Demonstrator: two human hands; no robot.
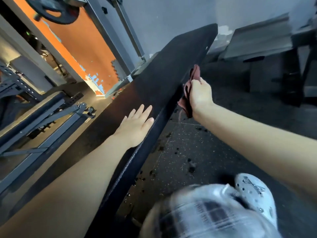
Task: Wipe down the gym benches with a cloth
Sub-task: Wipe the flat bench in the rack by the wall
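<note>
A long black padded bench (159, 69) runs from the bottom centre up to the upper right. My left hand (137, 125) lies flat on its top near the right edge, fingers straight. My right hand (199, 93) holds a reddish-brown cloth (194, 73) pressed against the bench's right side edge. The cloth sticks out above the hand and hangs below the wrist.
Another bench with a grey metal frame and wheels (56, 115) stands at the left. A weight plate (51, 11) hangs on a rack at the top left. Grey plyo boxes (260, 40) sit at the right. My knee and white shoe (253, 191) are over the speckled floor.
</note>
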